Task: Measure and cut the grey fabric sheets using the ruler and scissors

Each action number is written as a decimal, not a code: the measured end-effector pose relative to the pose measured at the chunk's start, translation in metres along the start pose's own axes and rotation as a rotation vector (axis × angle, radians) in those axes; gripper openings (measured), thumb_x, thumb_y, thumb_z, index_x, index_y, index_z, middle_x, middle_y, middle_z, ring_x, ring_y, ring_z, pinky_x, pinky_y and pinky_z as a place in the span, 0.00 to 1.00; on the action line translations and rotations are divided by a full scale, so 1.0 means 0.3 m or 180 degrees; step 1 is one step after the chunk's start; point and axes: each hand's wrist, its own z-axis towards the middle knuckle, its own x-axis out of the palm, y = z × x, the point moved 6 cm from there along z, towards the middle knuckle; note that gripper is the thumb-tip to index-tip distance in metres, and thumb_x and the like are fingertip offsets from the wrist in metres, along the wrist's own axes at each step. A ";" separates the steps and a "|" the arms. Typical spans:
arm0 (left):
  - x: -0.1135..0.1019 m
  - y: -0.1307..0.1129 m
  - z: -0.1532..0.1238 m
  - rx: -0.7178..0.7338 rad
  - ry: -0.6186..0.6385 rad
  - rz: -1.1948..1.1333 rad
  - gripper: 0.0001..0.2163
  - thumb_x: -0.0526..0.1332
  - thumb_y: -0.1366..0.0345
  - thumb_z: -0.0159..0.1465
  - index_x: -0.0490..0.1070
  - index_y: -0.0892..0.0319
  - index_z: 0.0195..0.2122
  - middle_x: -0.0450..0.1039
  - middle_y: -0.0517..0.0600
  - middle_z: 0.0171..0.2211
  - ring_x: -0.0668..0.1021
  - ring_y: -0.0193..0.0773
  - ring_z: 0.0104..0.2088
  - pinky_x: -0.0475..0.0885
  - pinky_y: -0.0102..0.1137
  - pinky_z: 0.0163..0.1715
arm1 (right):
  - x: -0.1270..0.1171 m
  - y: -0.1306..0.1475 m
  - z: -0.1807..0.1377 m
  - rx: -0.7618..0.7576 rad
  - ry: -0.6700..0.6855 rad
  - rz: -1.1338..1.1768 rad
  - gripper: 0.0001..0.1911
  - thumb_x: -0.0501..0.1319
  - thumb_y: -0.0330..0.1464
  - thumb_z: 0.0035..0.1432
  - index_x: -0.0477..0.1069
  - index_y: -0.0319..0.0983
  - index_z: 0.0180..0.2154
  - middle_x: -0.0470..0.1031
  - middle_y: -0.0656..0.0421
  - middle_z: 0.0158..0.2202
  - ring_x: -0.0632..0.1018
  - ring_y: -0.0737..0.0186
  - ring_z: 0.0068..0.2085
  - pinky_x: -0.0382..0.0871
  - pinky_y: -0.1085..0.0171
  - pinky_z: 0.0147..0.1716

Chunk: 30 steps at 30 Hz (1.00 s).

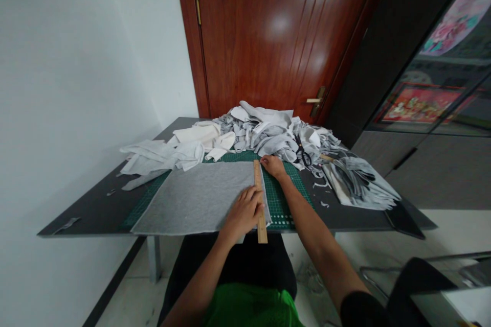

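Observation:
A grey piece of fabric (203, 196) lies flat on a green cutting mat (282, 199). Along its right side runs a wooden ruler (258, 176), its near end jutting past the table edge. My left hand (242, 212) rests over the ruler's lower half, fingers curled together and holding it against the fabric. At the far end of the ruler is my right hand (273, 165), closed with fingertips pinched by the fabric's far right corner. Whatever those fingertips hold is too small to make out. A narrow strip of fabric shows to the right of the ruler.
Behind the mat is a heap of grey and white fabric scraps (268, 130), with black scissors (303, 152) on its right side. White cloth pieces (164, 156) lie at left. Folded grey fabric (360, 184) and a dark flat object (404, 219) sit at right on the dark table (92, 209).

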 end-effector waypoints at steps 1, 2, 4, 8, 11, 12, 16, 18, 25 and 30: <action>-0.001 0.000 0.000 0.0009 -0.0016 -0.0002 0.18 0.56 0.66 0.74 0.67 0.59 0.64 0.68 0.57 0.66 0.67 0.50 0.70 0.64 0.49 0.72 | -0.001 -0.002 0.004 -0.0025 -0.0050 0.0153 0.18 0.65 0.39 0.72 0.73 0.39 0.58 0.76 0.51 0.58 0.80 0.53 0.52 0.79 0.50 0.51; -0.002 0.000 0.000 0.0017 -0.0033 -0.0008 0.18 0.56 0.67 0.74 0.67 0.58 0.64 0.68 0.57 0.66 0.67 0.50 0.70 0.64 0.49 0.72 | -0.003 -0.004 0.008 -0.0050 -0.0115 0.0326 0.18 0.65 0.39 0.71 0.73 0.38 0.58 0.76 0.51 0.57 0.81 0.54 0.51 0.80 0.50 0.50; -0.002 0.001 0.001 0.0026 -0.0032 -0.0026 0.18 0.55 0.66 0.74 0.67 0.56 0.64 0.68 0.56 0.66 0.67 0.50 0.70 0.64 0.50 0.72 | -0.016 -0.010 0.017 -0.0093 -0.0302 0.0715 0.16 0.64 0.40 0.72 0.75 0.37 0.54 0.79 0.53 0.51 0.81 0.57 0.46 0.81 0.54 0.45; 0.001 0.004 0.002 0.0028 0.0088 -0.0054 0.18 0.55 0.66 0.75 0.65 0.57 0.65 0.66 0.57 0.67 0.66 0.50 0.71 0.64 0.51 0.72 | -0.070 -0.035 0.034 -0.0093 -0.0912 0.1472 0.22 0.59 0.50 0.70 0.76 0.38 0.42 0.73 0.63 0.28 0.74 0.64 0.28 0.75 0.66 0.27; -0.003 0.004 0.002 0.0039 0.0060 -0.0060 0.18 0.54 0.66 0.75 0.65 0.56 0.65 0.66 0.57 0.67 0.66 0.50 0.71 0.64 0.51 0.71 | -0.117 -0.065 0.041 0.0012 -0.1408 0.1900 0.26 0.57 0.56 0.66 0.73 0.39 0.39 0.61 0.69 0.20 0.65 0.67 0.21 0.64 0.69 0.19; -0.004 0.004 0.001 0.0037 0.0049 -0.0057 0.18 0.54 0.65 0.75 0.65 0.56 0.65 0.66 0.57 0.67 0.66 0.50 0.71 0.64 0.51 0.71 | -0.132 -0.077 0.043 0.0063 -0.1563 0.2017 0.27 0.57 0.58 0.65 0.72 0.40 0.39 0.58 0.70 0.19 0.63 0.68 0.20 0.62 0.69 0.18; 0.001 0.007 -0.001 0.0016 0.0065 -0.0040 0.18 0.55 0.65 0.75 0.65 0.57 0.65 0.65 0.58 0.68 0.66 0.50 0.70 0.64 0.51 0.71 | -0.205 -0.144 0.038 0.0361 -0.2180 0.2288 0.30 0.55 0.61 0.65 0.70 0.41 0.42 0.53 0.73 0.18 0.60 0.69 0.17 0.59 0.70 0.17; 0.003 0.008 -0.002 0.0011 0.0045 -0.0044 0.18 0.55 0.64 0.75 0.65 0.57 0.65 0.65 0.57 0.67 0.66 0.50 0.70 0.64 0.50 0.72 | -0.257 -0.192 0.021 0.0591 -0.2501 0.2246 0.29 0.52 0.60 0.68 0.70 0.41 0.44 0.58 0.72 0.19 0.63 0.68 0.18 0.60 0.69 0.17; -0.004 -0.001 -0.001 0.0063 0.0007 -0.0091 0.17 0.55 0.65 0.75 0.66 0.56 0.64 0.67 0.55 0.66 0.67 0.49 0.69 0.64 0.48 0.71 | -0.448 -0.358 -0.145 0.1448 -0.3311 0.1248 0.19 0.64 0.40 0.72 0.73 0.38 0.58 0.76 0.51 0.57 0.80 0.53 0.52 0.79 0.50 0.51; -0.001 0.000 0.000 0.0032 0.0039 -0.0069 0.17 0.55 0.65 0.75 0.66 0.58 0.64 0.66 0.56 0.66 0.65 0.50 0.70 0.64 0.49 0.72 | -0.473 -0.312 -0.193 0.1305 -0.3185 0.0397 0.22 0.57 0.29 0.65 0.71 0.28 0.58 0.69 0.33 0.60 0.69 0.31 0.64 0.62 0.35 0.63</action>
